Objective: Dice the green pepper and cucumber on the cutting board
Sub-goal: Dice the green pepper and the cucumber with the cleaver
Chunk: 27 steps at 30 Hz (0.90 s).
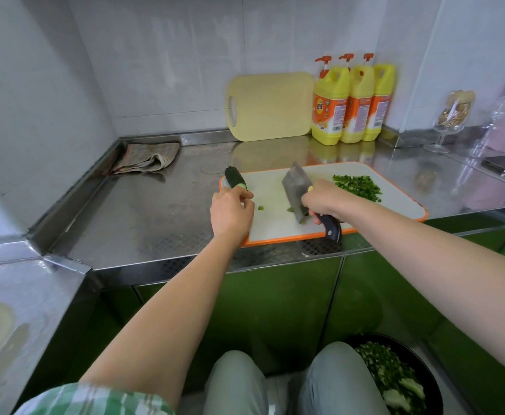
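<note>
Head camera view: the cucumber [235, 179], dark and mostly whole, juts away beyond the fingers of the left hand [231, 212], which curl round its near end at the left edge of the cutting board [275, 229], probably to steady it for slicing. Just right of those fingers lie a few cut bits [260, 208], then the cleaver [297, 187], its handle clamped in the fingers of the right hand [323, 197] and its blade down on the board. Beyond the right knuckles sits the diced green pepper [357, 187], seemingly heaped aside to keep the cutting space free.

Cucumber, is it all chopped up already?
No, the left hand holds a long uncut piece of cucumber at the left end of the cutting board.
</note>
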### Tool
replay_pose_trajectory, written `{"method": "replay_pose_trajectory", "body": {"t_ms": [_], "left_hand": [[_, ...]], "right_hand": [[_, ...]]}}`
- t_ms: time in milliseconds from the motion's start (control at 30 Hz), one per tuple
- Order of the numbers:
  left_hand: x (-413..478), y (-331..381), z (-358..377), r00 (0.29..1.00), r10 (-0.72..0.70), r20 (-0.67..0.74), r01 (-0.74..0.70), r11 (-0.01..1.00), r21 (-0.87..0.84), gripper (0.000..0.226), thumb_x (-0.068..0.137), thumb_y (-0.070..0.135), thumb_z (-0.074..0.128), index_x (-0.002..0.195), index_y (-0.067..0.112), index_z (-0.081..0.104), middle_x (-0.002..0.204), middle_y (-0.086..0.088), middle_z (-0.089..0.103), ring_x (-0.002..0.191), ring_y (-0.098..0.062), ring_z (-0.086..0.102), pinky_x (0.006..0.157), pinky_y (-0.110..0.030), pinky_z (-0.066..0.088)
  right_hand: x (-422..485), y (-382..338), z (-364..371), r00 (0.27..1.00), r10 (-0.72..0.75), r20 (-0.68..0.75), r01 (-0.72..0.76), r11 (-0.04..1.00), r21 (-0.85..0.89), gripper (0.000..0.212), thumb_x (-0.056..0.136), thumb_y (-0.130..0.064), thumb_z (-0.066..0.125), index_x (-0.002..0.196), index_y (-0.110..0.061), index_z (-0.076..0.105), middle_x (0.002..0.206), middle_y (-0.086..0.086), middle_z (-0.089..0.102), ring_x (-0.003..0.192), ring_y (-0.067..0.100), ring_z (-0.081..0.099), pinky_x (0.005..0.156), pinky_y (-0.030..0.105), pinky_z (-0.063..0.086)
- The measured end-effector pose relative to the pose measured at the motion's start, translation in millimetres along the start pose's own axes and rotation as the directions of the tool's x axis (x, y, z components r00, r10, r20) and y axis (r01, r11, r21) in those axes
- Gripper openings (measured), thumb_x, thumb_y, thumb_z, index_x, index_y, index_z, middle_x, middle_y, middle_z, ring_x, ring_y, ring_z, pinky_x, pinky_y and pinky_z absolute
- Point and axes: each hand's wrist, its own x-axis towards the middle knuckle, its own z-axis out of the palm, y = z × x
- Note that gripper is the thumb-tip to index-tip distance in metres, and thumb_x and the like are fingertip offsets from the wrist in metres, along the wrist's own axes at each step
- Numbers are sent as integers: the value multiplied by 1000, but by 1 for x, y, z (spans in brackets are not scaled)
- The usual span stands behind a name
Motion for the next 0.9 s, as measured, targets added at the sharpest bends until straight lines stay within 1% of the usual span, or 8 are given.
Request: {"method": "replay_pose_trajectory", "body": {"t_ms": [67,167,267,400,500,667,767,900], "left_hand": [[2,0,0,1000,1,4,-1,999,40,23,91,14,52,106,18,69,115,-6,59,114,-25,46,83,-29,37],[7,0,0,1000,10,1,-10,996,94,27,91,14,52,114,17,66,127,-9,53,121,-27,40,96,-32,35],[11,0,0,1000,1,-7,-1,994,105,30,90,12,51,117,15,64,128,-11,49,122,-30,39,100,-35,35],[11,-1,1,1000,1,-4,-1,992,123,31,90,13,52,119,15,63,129,-11,49,122,-30,39,100,-36,35],[12,-2,2,1000,8,5,-9,991,134,30,90,15,52,119,15,63,129,-10,48,123,-29,38,99,-36,36],[14,3,7,999,32,6,-32,990,137,30,90,15,53,118,16,63,128,-9,48,121,-29,38,98,-35,36],[17,10,13,998,50,29,-54,986,161,30,90,16,52,118,18,63,127,-9,48,124,-30,35,99,-34,34],[17,16,20,993,96,64,-105,981,164,29,90,16,51,116,19,65,126,-9,50,126,-30,33,104,-34,29]], "right_hand": [[1,2,-5,1000,12,-14,-12,1000,20,11,92,-1,38,88,-2,48,60,11,51,46,20,46,54,24,41],[-4,-9,3,998,-63,24,60,993,102,13,94,-3,40,82,-4,47,59,8,48,38,14,44,39,16,36],[-7,-23,20,986,-133,98,122,987,109,15,94,-4,41,79,-4,45,59,8,49,36,15,44,37,14,34],[-6,-21,23,987,-81,136,71,995,73,25,94,-6,42,69,-6,46,53,7,48,33,14,44,41,16,35],[-2,-7,6,996,-19,84,12,996,91,26,95,-5,42,70,-7,45,55,5,46,35,13,42,37,13,33],[14,17,-25,995,72,-68,-66,994,83,20,92,-1,41,74,-1,49,61,12,50,48,20,46,50,26,39],[13,11,-21,997,2,-73,8,992,129,18,92,-1,41,75,-3,48,60,11,50,43,18,46,44,22,37],[8,2,-1,990,-123,75,114,986,121,17,91,-2,43,75,-7,44,58,9,48,38,18,43,38,16,33]]}}
